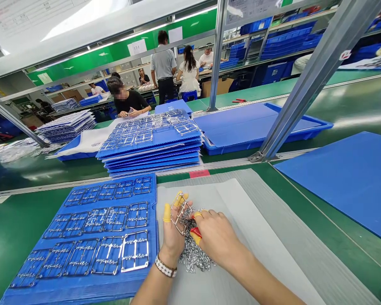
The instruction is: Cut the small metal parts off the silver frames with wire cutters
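My left hand (173, 231), with yellow finger cots on some fingers, holds up a small silver metal frame (178, 217) with crossbars, tilted. My right hand (218, 239) is closed around a red-handled tool (195, 232), which looks like pliers; its jaws are hidden behind my fingers. Both hands are close together over a heap of small silver metal links (195, 256) on pale sheeting (254, 254). Left of them, rows of similar metal frames (135, 250) lie flat on a blue corrugated board (82, 292).
Behind the front rail stands a stack of blue boards (152, 159) topped with more frames. Right of it is a blue tray (241, 127). A slanted metal post (305, 89) rises beside a blue sheet (343, 178). Several people work at benches farther back.
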Tool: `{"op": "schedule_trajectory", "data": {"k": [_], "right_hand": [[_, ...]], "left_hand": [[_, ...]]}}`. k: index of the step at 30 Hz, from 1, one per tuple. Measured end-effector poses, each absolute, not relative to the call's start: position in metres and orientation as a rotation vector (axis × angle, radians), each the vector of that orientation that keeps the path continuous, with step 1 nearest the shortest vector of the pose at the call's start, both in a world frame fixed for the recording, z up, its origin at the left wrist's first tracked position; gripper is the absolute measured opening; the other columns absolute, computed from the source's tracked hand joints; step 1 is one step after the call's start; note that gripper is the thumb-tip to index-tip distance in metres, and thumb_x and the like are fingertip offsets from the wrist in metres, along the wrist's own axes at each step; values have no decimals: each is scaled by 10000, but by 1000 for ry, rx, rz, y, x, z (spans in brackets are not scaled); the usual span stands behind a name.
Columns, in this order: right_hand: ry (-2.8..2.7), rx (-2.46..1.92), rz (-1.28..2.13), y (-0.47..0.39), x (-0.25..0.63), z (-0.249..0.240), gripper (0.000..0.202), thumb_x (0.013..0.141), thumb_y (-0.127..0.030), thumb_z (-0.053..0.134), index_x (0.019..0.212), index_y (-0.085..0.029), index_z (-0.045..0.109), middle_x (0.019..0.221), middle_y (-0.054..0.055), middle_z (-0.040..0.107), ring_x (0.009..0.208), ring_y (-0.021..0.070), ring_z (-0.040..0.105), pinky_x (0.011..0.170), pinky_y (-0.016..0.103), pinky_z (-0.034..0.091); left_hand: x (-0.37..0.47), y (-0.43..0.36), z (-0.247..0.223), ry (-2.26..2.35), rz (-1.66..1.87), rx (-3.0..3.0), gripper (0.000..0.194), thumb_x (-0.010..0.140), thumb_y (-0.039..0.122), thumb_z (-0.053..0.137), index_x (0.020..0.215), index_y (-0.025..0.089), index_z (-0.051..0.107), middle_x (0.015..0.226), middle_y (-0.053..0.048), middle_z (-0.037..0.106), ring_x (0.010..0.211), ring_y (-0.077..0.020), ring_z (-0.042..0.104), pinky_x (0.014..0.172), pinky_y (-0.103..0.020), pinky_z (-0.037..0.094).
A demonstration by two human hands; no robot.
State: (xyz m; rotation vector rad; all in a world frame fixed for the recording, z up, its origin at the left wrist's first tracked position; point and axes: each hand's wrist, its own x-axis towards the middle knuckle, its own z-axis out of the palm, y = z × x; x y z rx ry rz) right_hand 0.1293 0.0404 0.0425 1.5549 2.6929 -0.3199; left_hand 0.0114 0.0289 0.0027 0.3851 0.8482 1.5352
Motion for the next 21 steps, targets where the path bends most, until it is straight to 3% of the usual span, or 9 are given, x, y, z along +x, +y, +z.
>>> {"op": "schedule_trajectory", "data": {"k": [9, 15, 18, 21], "right_hand": [[2729, 1539, -231, 39, 125, 32, 223, 758, -131, 546, 964, -175, 621, 876, 92, 673, 797, 255, 634, 658, 331, 415], [2717, 1625, -361, 38, 150, 37, 144, 799, -256, 517, 858, -182, 626, 834, 88, 665, 802, 247, 630, 689, 336, 447], [2856, 1714, -657, 35, 174, 35, 281, 824, -292, 464, 1063, -212, 589, 984, 73, 659, 912, 224, 617, 787, 339, 475], [2977, 1729, -1099, 35, 197, 22, 431, 887, -397, 392, 1289, -252, 442, 1183, 64, 608, 1040, 183, 596, 820, 277, 500]], "left_hand": [[11, 27, 4, 876, 1546, 414, 556, 840, 582, 419, 1194, 190, 589, 1234, -109, 594, 1119, -248, 535, 760, -289, 451], [11, 28, -2, 902, 1542, 432, 601, 820, 616, 419, 1221, 197, 575, 1236, -111, 589, 1129, -271, 533, 957, -379, 384], [12, 26, -6, 935, 1559, 632, 567, 827, 567, 461, 1235, 189, 570, 1207, -104, 605, 1150, -263, 512, 1024, -391, 325], [4, 20, 3, 1066, 1469, 1087, 532, 853, 498, 465, 1286, 196, 526, 1218, -104, 583, 1146, -257, 494, 1042, -414, 300]]}}
